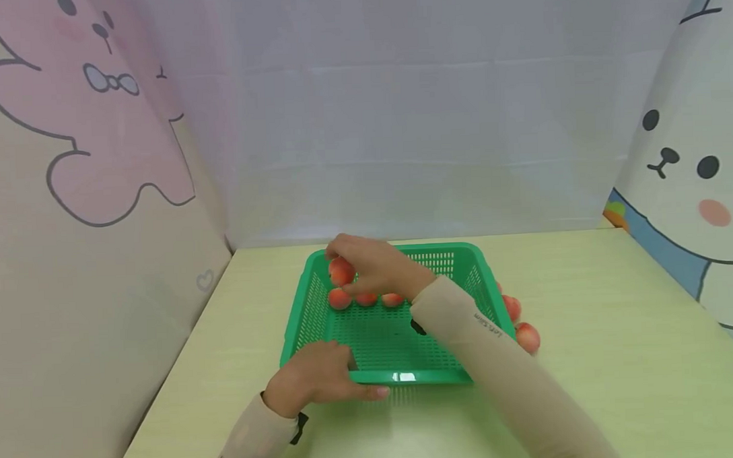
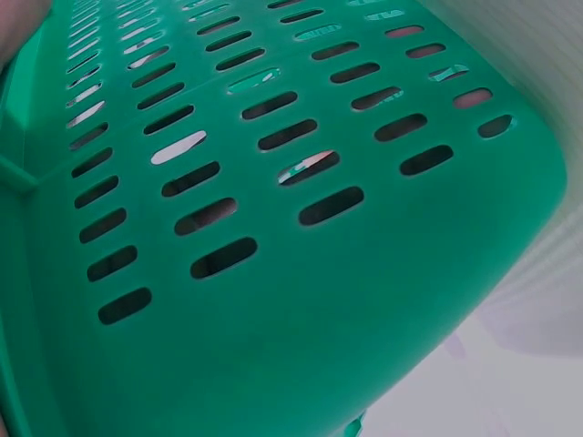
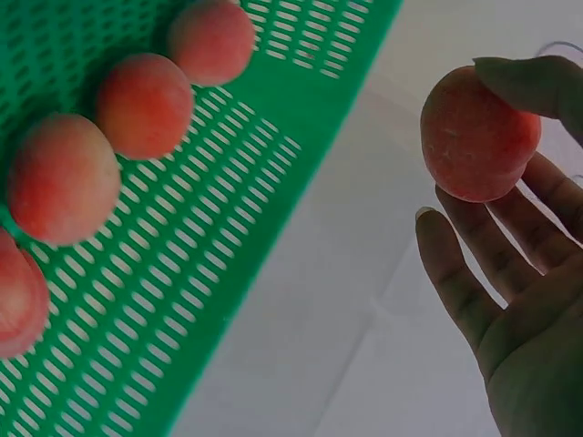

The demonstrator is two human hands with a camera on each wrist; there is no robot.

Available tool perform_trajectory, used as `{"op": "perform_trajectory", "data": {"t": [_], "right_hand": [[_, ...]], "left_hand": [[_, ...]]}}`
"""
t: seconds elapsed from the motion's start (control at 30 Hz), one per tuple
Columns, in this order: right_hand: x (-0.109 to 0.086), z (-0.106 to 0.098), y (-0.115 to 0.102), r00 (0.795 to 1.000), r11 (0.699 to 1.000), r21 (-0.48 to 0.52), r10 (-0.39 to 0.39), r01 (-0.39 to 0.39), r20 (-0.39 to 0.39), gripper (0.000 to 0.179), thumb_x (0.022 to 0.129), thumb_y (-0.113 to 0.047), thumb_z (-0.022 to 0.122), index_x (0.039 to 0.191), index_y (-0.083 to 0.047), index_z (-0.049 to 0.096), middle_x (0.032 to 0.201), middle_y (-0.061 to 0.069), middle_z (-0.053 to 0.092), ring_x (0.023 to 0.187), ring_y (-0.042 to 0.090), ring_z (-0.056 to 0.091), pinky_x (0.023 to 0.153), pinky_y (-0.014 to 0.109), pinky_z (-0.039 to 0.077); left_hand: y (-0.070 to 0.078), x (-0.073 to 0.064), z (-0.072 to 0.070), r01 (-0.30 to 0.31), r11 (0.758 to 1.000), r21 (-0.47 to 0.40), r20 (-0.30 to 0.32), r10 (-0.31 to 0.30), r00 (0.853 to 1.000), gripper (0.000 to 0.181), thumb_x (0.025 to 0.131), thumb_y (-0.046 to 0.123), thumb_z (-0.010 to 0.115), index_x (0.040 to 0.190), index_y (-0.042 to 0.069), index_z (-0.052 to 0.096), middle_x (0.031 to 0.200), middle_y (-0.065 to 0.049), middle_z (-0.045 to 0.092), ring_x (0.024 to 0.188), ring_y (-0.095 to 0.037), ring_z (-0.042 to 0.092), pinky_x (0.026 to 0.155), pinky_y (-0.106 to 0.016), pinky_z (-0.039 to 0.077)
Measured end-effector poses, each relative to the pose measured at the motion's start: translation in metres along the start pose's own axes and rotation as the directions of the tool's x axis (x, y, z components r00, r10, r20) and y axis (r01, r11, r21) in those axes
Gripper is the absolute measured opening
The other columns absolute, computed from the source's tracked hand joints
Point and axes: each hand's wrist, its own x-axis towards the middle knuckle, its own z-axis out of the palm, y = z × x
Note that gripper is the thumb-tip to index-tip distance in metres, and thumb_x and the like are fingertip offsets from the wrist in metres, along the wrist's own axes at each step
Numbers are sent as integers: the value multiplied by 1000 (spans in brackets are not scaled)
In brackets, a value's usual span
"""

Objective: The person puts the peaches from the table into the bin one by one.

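My right hand (image 1: pixel 376 266) pinches a peach (image 3: pixel 478 135) between thumb and fingers above the far left of a green plastic basket (image 1: pixel 402 377). In the right wrist view, that hand (image 3: pixel 537 300) holds the fruit beyond the basket's rim line. Several more peaches (image 1: pixel 339 299) lie in a row inside along the far wall, partly covered by my right hand and forearm. My left hand (image 1: pixel 317 373) grips the front left rim, thumb outside and fingers over the inner side. The left wrist view is filled by the slotted basket wall (image 2: pixel 383 273).
Outside the basket's right wall, a few loose peaches (image 1: pixel 528 337) sit on the pale yellow-green table (image 1: pixel 613 355), partly hidden by the basket and my right sleeve. A white curtain (image 1: pixel 424 132) hangs behind, and cartoon-printed panels (image 1: pixel 115 143) flank both sides.
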Motion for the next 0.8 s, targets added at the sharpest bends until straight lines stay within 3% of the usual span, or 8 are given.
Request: {"op": "perform_trajectory", "data": {"t": [0.1,0.3,0.4,0.57,0.8], "right_hand": [[5,21,7,998,1000,-3,22,-22,53,42,95,-18,83,130,-8,62,125,2,57,99,17,62,87,31,53],[13,44,13,989,996,-79,43,-32,138,43,90,-5,80,129,-6,63,119,5,61,94,19,60,81,33,52],[15,47,14,984,995,-87,58,-44,166,41,91,-7,80,129,-6,64,113,3,66,92,18,59,79,33,52],[15,52,16,974,993,-92,93,-75,207,22,93,-13,82,109,-13,67,93,-6,63,84,13,58,75,31,50],[21,49,7,955,987,-135,118,-83,273,17,93,-15,82,93,-18,66,83,-10,62,76,9,53,69,28,46]], "left_hand": [[-1,1,2,-21,1000,3,-4,21,1000,73,84,81,70,59,21,37,55,10,27,53,-7,28,52,-29,29],[-4,2,2,-30,999,16,-3,30,1000,74,85,81,69,60,20,37,55,10,26,53,-8,27,52,-30,28],[-4,2,1,-28,999,25,-1,28,1000,74,85,82,68,59,20,37,55,10,27,53,-8,27,52,-30,27],[-3,2,-1,-28,999,27,0,28,1000,73,86,81,68,59,19,40,55,10,29,53,-7,30,51,-30,29],[-2,1,0,-36,999,14,-6,36,999,73,86,81,69,58,19,40,55,10,29,54,-7,28,52,-30,28]]}}
